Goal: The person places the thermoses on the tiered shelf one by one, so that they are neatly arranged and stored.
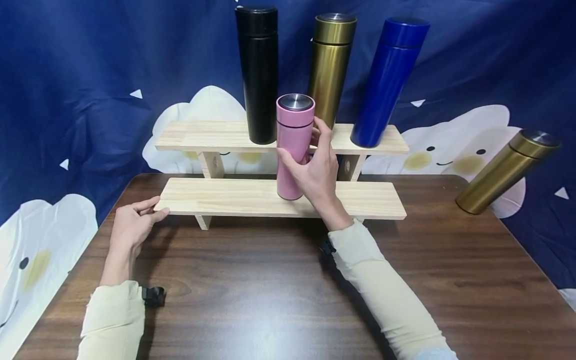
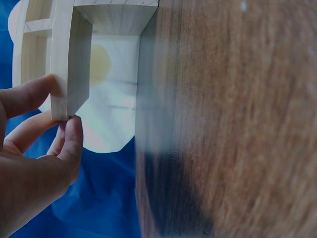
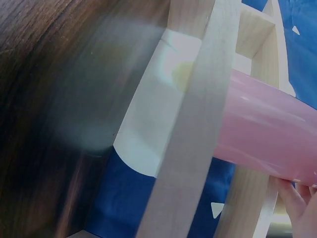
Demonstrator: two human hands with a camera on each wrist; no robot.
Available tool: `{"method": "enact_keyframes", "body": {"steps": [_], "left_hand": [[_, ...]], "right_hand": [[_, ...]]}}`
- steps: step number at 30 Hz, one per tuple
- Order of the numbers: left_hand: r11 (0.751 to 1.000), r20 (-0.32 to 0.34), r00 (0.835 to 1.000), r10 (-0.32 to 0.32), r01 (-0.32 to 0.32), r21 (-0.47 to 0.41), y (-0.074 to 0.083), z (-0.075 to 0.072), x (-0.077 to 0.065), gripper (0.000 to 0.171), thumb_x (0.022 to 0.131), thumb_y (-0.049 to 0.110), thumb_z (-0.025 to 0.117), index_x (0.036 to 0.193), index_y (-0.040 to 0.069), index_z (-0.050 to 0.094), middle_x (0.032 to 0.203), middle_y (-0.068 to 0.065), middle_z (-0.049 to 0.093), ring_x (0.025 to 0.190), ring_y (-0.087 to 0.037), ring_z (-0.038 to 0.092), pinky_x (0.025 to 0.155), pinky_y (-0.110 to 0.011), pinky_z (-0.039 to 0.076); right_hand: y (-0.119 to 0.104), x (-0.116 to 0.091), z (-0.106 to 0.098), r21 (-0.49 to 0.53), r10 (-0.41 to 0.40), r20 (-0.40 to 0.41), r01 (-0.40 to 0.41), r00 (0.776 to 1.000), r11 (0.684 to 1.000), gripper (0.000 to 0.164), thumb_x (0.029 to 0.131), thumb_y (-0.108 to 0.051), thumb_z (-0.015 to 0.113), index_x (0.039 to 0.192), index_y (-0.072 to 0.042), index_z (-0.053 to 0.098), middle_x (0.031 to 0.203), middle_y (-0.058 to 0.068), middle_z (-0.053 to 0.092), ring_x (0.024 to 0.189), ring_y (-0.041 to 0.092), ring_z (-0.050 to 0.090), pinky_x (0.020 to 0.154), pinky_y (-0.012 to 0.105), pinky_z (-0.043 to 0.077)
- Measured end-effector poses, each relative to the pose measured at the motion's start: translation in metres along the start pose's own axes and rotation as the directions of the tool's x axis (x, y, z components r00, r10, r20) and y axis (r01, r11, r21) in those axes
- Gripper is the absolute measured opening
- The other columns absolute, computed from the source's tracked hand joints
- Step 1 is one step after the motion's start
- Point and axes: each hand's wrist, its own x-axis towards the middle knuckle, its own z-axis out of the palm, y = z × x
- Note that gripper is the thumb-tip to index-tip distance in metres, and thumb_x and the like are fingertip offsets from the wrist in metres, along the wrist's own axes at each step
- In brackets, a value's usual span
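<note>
A pink thermos bottle (image 1: 293, 145) with a steel-topped lid stands upright at the lower board (image 1: 225, 197) of a two-tier wooden shelf. My right hand (image 1: 320, 175) grips it from the right side, thumb across the front. In the right wrist view the pink thermos (image 3: 270, 131) rises past the edge of the board, with only some fingertips in sight. My left hand (image 1: 128, 227) pinches the left end of the lower board, and the left wrist view shows the thumb and fingers on either side of the board end (image 2: 60, 94).
On the upper board (image 1: 202, 135) stand a black thermos (image 1: 261, 75), a gold thermos (image 1: 332, 65) and a blue thermos (image 1: 389, 82). Another gold thermos (image 1: 504, 172) is on the brown table (image 1: 252, 290) at the right. Behind hangs a blue cloth (image 1: 90, 100) with cloud faces.
</note>
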Motion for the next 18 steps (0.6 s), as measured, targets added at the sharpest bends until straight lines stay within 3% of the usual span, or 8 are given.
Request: {"method": "enact_keyframes", "body": {"steps": [6, 11, 18], "left_hand": [[1.000, 0.001, 1.000, -0.009, 0.009, 0.000, 0.0001, -0.0008, -0.0001, 0.058, 0.094, 0.022, 0.074, 0.146, 0.006, 0.054, 0.144, -0.020, 0.053, 0.134, -0.028, 0.049, 0.103, -0.029, 0.044], [1.000, -0.003, 1.000, -0.009, 0.009, 0.008, 0.0007, -0.0017, -0.0001, 0.059, 0.094, 0.023, 0.073, 0.146, 0.006, 0.053, 0.145, -0.019, 0.053, 0.135, -0.029, 0.049, 0.107, -0.038, 0.042], [1.000, -0.007, 1.000, -0.001, 0.001, 0.007, -0.0007, 0.0003, -0.0006, 0.058, 0.094, 0.021, 0.074, 0.146, 0.006, 0.054, 0.143, -0.018, 0.054, 0.134, -0.029, 0.050, 0.108, -0.041, 0.042]], "right_hand": [[-0.0006, -0.0004, 0.0002, 0.010, 0.034, 0.013, -0.034, 0.999, 0.999, 0.085, 0.079, -0.035, 0.087, 0.147, -0.015, 0.040, 0.126, 0.012, 0.065, 0.109, 0.018, 0.064, 0.082, 0.033, 0.056], [0.0019, -0.0021, 0.0014, 0.028, 0.037, 0.016, -0.037, 0.999, 0.999, 0.085, 0.080, -0.035, 0.087, 0.147, -0.015, 0.039, 0.126, 0.010, 0.064, 0.108, 0.017, 0.063, 0.081, 0.031, 0.056], [0.0040, 0.0000, -0.0028, 0.046, 0.034, 0.047, -0.036, 0.998, 0.998, 0.088, 0.076, -0.037, 0.090, 0.146, -0.015, 0.040, 0.127, 0.009, 0.063, 0.108, 0.018, 0.062, 0.082, 0.033, 0.056]]}}
